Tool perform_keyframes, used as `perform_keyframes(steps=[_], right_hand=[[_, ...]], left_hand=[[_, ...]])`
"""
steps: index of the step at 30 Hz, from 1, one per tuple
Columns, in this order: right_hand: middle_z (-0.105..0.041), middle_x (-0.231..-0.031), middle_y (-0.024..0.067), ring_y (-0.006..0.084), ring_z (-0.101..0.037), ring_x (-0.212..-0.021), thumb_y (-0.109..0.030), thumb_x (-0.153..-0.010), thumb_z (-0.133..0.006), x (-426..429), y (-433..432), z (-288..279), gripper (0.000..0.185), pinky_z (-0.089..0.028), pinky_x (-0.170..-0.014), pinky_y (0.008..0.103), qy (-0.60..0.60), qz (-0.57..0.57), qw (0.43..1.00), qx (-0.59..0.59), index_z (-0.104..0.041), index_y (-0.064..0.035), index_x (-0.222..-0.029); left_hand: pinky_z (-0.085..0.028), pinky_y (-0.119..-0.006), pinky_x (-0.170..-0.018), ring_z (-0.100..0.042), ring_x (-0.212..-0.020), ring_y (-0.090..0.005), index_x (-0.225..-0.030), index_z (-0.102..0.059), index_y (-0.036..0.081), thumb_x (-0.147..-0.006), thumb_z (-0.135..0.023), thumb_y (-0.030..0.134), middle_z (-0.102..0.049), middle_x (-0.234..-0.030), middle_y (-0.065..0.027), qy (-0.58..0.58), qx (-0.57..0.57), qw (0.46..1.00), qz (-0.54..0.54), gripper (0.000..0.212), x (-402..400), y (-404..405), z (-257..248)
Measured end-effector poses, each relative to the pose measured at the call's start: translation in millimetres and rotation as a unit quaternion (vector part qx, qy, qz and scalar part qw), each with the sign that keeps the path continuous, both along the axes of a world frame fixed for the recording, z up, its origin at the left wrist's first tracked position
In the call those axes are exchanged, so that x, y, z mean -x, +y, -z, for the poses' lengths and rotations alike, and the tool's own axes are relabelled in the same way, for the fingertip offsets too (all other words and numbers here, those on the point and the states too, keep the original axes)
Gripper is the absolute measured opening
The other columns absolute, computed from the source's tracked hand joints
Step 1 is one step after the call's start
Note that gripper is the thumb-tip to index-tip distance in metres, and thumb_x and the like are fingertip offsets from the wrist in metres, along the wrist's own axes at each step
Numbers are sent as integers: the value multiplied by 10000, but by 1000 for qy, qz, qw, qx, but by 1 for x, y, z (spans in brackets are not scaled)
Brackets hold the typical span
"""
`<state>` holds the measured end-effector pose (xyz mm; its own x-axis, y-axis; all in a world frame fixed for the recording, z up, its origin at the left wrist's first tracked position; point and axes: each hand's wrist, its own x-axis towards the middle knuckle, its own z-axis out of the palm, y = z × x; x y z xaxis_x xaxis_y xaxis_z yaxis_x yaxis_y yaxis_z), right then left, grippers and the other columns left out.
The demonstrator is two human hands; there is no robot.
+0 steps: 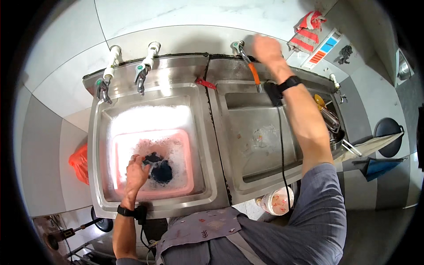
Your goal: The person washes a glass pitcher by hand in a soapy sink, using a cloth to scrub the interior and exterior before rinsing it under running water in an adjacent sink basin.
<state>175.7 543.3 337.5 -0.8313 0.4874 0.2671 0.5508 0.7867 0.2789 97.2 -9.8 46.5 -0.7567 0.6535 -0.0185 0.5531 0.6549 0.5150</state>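
Note:
My left hand [136, 172] is at the left part of a pink plastic basket [189, 159], which stands in soapy water in the left steel sink basin. Dark items [161, 172], perhaps cloth, lie amid the suds just right of its fingers; whether the fingertips touch them is unclear. Up near the wall, my right hand [267, 49] is raised beside the faucet [239, 46] with an orange sleeve [254, 73] on its spout. That hand's fingers are curled and blurred, and its palm side is hidden. Both wrists wear black straps with cables.
The right basin [261, 142] holds a little water and scraps. Two taps [140, 79] overhang the left basin. A red strip [205, 82] lies on the divider. Utensils [328, 116] fill the far right basin. A white bucket [280, 202] stands below; a striped cloth [308, 33] hangs on the wall.

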Motion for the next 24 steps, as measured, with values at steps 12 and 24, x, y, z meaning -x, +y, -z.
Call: perform_keyframes(steps=[12,24], right_hand=[[-735,-944,243,402,-702,-937,-273,-923,-710,-86,144,13,292,-545,-847,465,-77,2,975,207,-745,-4,-1031],[-753,-988,229,415,-735,-936,-128,-803,-734,-75,160,-11,170,-605,-804,481,-142,-61,979,-134,-769,-16,-926]], left_hand=[[-524,-480,-955,-631,-1111,-423,-1125,-654,9,-844,-746,84,-629,-1212,-199,40,12,997,-61,305,-43,-41,-35],[-480,-534,-975,-594,-1167,-439,-1135,-667,25,-876,-702,102,-623,-1306,-206,182,-15,968,-175,273,-175,-38,-41]])
